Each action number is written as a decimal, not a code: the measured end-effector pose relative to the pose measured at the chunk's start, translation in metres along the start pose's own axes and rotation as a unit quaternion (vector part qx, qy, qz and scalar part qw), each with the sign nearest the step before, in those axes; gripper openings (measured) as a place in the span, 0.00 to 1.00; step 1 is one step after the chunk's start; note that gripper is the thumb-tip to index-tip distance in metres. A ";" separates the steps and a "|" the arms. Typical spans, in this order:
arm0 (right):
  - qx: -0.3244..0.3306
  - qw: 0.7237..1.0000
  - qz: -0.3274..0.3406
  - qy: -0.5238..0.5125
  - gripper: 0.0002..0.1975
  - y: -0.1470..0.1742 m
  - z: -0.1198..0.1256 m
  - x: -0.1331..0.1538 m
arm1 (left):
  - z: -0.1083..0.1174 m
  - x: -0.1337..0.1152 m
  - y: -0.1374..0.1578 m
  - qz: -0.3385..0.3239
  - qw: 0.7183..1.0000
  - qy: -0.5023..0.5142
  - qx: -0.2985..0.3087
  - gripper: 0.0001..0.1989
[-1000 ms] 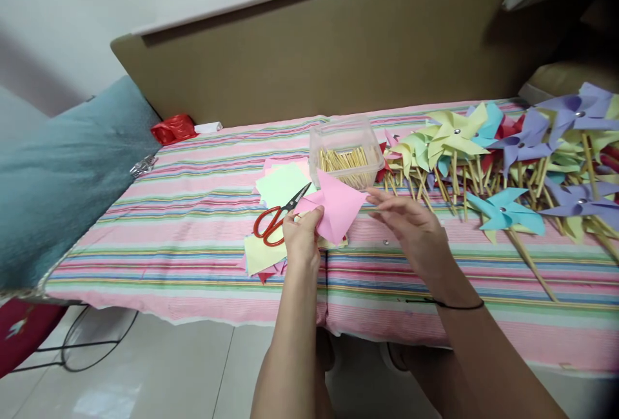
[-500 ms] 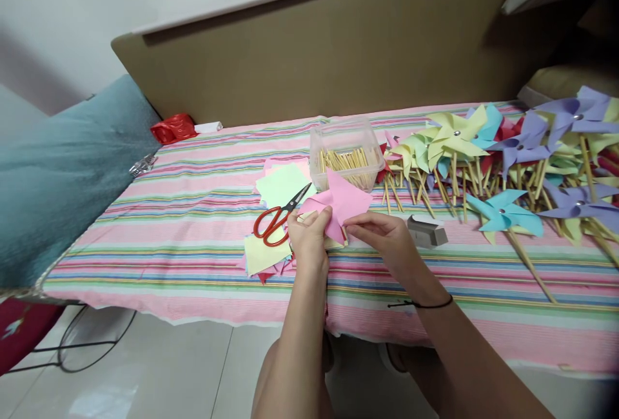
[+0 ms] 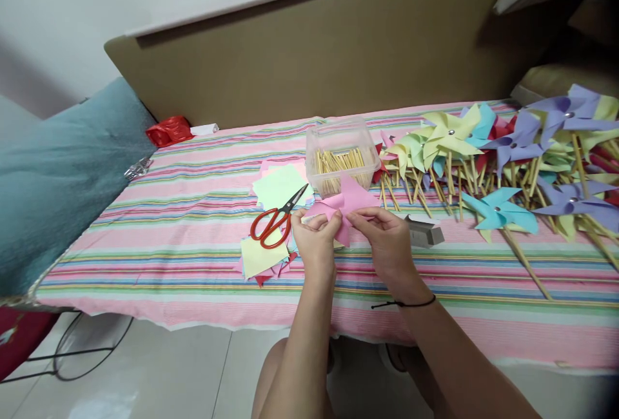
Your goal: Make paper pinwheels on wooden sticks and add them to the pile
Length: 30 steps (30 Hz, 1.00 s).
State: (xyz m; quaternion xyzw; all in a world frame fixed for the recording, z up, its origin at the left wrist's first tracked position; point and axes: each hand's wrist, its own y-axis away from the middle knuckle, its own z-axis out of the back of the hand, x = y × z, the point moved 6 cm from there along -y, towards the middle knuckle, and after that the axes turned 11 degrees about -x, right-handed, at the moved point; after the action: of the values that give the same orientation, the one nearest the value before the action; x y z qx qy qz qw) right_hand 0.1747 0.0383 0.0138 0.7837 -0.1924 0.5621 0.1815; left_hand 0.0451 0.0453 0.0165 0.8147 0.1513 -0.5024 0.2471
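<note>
A pink paper pinwheel [image 3: 355, 196], with its points folded in, is held between my two hands above the striped cloth. My left hand [image 3: 316, 233] pinches it near the centre with the thumb on top. On its right side, my right hand [image 3: 382, 235] grips it between thumb and fingers. Red-handled scissors [image 3: 271, 227] lie open just left of my left hand, across cut paper squares [image 3: 283, 185] and yellow paper pieces [image 3: 264, 256]. Behind the pinwheel stands a clear plastic box [image 3: 342, 142] of short wooden sticks [image 3: 338, 161].
Many finished pinwheels [image 3: 451, 132] on sticks are heaped at the right, a blue one [image 3: 500, 209] nearest. A small grey box [image 3: 424, 233] lies right of my right hand. A red plastic bag [image 3: 169, 131] sits at the back left, beside the blue cushion [image 3: 72, 174].
My right hand has moved in closer to my left hand at the pinwheel's centre. Its fingers now press the paper there. The view has shifted slightly.
</note>
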 end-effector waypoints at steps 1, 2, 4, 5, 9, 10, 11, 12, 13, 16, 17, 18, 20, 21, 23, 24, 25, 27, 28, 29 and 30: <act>-0.005 1.000 0.003 0.000 0.10 0.000 0.000 0.000 | 0.000 0.000 0.000 0.000 1.000 0.005 0.001 0.33; -0.009 1.000 0.008 0.000 0.10 0.001 0.000 0.001 | -0.001 0.000 0.001 0.001 1.000 0.009 0.002 0.33; -0.013 1.000 0.018 0.004 0.10 0.001 0.000 0.002 | -0.001 0.000 0.001 0.003 1.000 0.015 0.005 0.33; -0.015 1.000 0.023 0.010 0.10 0.002 -0.001 0.002 | -0.002 0.000 0.002 0.005 1.000 0.016 0.007 0.33; -0.035 0.999 0.024 -0.003 0.17 0.003 -0.001 0.004 | -0.002 0.001 0.003 0.013 1.000 0.019 0.009 0.34; -0.039 0.999 0.017 -0.023 0.21 0.004 -0.001 0.005 | -0.002 0.001 0.003 0.014 1.000 0.021 0.009 0.34; -0.042 0.998 0.007 -0.044 0.26 0.004 -0.002 0.005 | -0.002 0.002 0.003 0.016 1.000 0.023 0.007 0.33; -0.044 0.997 -0.005 -0.061 0.31 0.004 -0.002 0.005 | -0.001 0.002 0.003 0.017 1.000 0.026 0.005 0.33; -0.045 0.996 -0.017 -0.073 0.35 0.004 -0.003 0.004 | -0.001 0.002 0.003 0.018 0.999 0.028 0.002 0.33; -0.040 0.996 -0.043 -0.074 0.41 0.003 -0.005 0.003 | 0.000 0.004 0.002 0.021 0.999 0.033 -0.003 0.33; -0.040 0.996 -0.047 -0.071 0.43 0.003 -0.005 0.002 | 0.000 0.004 0.002 0.021 0.999 0.034 -0.007 0.33; -0.040 0.996 -0.049 -0.067 0.43 0.002 -0.004 0.001 | 0.001 0.004 0.002 0.022 0.999 0.034 -0.011 0.33; -0.042 0.996 -0.052 -0.062 0.44 0.001 -0.003 0.000 | 0.001 0.005 0.001 0.023 0.999 0.033 -0.019 0.34; -0.042 0.996 -0.053 -0.062 0.44 0.000 -0.002 -0.001 | 0.001 0.005 0.001 0.024 0.999 0.032 -0.020 0.34; -0.040 0.995 -0.055 -0.067 0.44 -0.001 -0.002 -0.002 | 0.001 0.006 0.002 0.026 0.999 0.032 -0.020 0.35; -0.040 0.995 -0.055 -0.070 0.44 -0.001 -0.001 -0.002 | 0.001 0.006 0.002 0.026 0.999 0.033 -0.020 0.35; -0.042 0.995 -0.054 -0.074 0.43 -0.001 -0.001 -0.002 | 0.000 0.006 0.002 0.027 0.999 0.034 -0.020 0.35; -0.045 0.994 -0.053 -0.079 0.42 -0.001 -0.001 -0.002 | 0.000 0.005 0.003 0.027 0.999 0.035 -0.020 0.36; -0.048 0.994 -0.053 -0.081 0.41 -0.002 -0.001 -0.002 | 0.000 0.005 0.003 0.026 0.999 0.036 -0.019 0.36; -0.052 0.994 -0.053 -0.082 0.41 -0.002 0.000 -0.002 | -0.001 0.005 0.003 0.027 0.999 0.036 -0.017 0.36; -0.056 0.993 -0.055 -0.083 0.40 -0.002 0.000 -0.002 | -0.001 0.004 0.003 0.027 0.999 0.036 -0.013 0.36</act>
State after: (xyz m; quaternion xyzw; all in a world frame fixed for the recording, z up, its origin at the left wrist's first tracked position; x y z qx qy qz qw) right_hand 0.1750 0.0403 0.0113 0.8256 -0.1947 0.4727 0.2386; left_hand 0.0496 0.0431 0.0139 0.8326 0.1451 -0.4638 0.2657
